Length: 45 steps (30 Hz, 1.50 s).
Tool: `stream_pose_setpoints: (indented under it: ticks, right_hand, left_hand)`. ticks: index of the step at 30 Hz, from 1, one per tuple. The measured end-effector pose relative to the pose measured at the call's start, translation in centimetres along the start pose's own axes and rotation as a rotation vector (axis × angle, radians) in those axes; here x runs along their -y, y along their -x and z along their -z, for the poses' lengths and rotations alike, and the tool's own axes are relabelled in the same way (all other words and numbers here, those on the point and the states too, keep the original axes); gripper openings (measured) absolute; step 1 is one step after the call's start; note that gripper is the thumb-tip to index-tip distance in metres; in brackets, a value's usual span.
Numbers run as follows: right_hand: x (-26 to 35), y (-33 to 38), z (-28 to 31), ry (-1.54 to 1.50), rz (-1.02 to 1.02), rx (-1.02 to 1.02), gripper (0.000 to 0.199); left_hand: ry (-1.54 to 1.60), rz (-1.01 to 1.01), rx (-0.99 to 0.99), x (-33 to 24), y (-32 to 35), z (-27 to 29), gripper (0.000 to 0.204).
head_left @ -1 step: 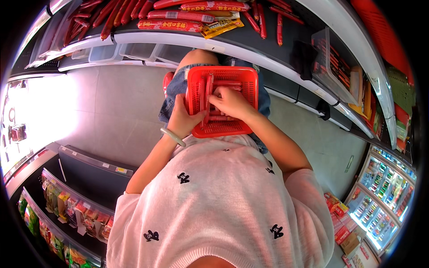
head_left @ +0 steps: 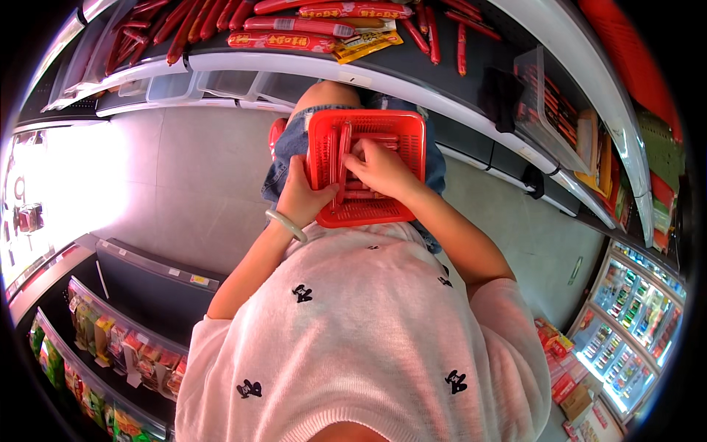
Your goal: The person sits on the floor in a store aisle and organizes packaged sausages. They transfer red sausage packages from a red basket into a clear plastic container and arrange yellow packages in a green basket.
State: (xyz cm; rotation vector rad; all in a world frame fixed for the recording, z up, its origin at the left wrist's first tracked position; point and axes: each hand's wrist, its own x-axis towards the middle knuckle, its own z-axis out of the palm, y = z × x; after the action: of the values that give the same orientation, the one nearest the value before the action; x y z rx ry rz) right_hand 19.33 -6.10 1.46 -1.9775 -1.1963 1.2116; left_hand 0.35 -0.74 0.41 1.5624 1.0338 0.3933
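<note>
I have a red plastic shopping basket [head_left: 368, 166] with slotted walls resting on my lap, at about twelve o'clock from my chest, its open top facing up at me. My left hand [head_left: 303, 197] is wrapped around the basket's near left corner at roughly nine o'clock of the basket, fingers curled shut over the rim, thumb along the wall; I judge this grip is there to steady the basket against my knees so it does not tip. A pale green bangle [head_left: 286, 225] sits on that wrist.

My right hand [head_left: 379, 171] lies inside the basket near its centre, fingers bent and closed down on something red and thin among the basket's bars; whether it is a wrapped stick or part of the basket's own handle I cannot tell, since my knuckles cover it.

Beyond the basket, at twelve o'clock, runs a dark shop shelf [head_left: 442, 74] with a white edge, strewn with long red wrapped sausage sticks [head_left: 287, 40] lying flat and a yellow packet [head_left: 364, 46]. Clear plastic bins [head_left: 173, 87] stand at eleven o'clock on the shelf below. At seven o'clock a low shelf carries colourful snack packets [head_left: 110, 346], and at four o'clock a lit cooler with bottled drinks [head_left: 626, 324] glows. The grey floor [head_left: 184, 184] spreads at ten o'clock.
</note>
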Motion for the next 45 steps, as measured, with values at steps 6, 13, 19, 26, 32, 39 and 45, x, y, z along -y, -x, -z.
stream_pose_setpoints:
  ticks: [6, 13, 19, 26, 32, 39, 45]
  right_hand:
    - [1.6, 0.7, -0.2, 0.262, 0.047, -0.091, 0.038]
    - [3.7, 1.0, 1.2, 0.039, -0.214, 0.163, 0.036]
    - [0.5, -0.6, -1.3, 0.021, -0.084, 0.015, 0.038]
    - [2.8, 0.5, -0.6, 0.303, -0.031, -0.035, 0.05]
    - [1.1, 1.9, -2.9, 0.482, 0.117, -0.043, 0.055]
    - [3.9, 2.1, -1.2, 0.748, 0.042, -0.141, 0.033]
    - [0.9, 1.1, -3.3, 0.695, 0.066, -0.133, 0.029]
  left_hand:
    - [-0.165, 0.061, -0.052, -1.0, 0.4, -0.1, 0.057]
    - [-0.171, 0.071, -0.099, -0.8, 0.8, -0.4, 0.048]
    - [-0.098, 0.008, -0.168, -0.6, 1.2, -0.9, 0.048]
    - [0.114, -0.083, -0.192, 1.4, 0.9, -1.6, 0.033]
    - [0.197, -0.1, -0.202, 0.7, 1.1, -1.9, 0.03]
    - [0.181, -0.077, -0.202, 1.3, 1.1, -1.8, 0.032]
    - [0.162, -0.133, -0.248, 0.9, 1.1, -2.4, 0.03]
